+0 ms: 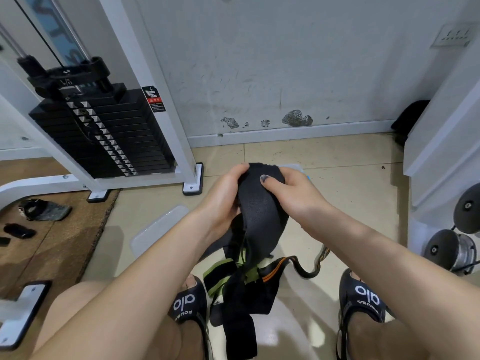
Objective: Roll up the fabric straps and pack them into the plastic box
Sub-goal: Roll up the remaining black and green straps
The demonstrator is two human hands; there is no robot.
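Strap (259, 203) pinched between both hands — left hand (223, 198), right hand (293, 196) — long tail hanging toward feet, box (293, 168) just beyond.

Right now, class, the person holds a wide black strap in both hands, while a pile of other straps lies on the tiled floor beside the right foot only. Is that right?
Not quite. The head view shows the pile of straps lying between the two feet, not beside one. The rest stands: left hand and right hand both hold the wide black strap.
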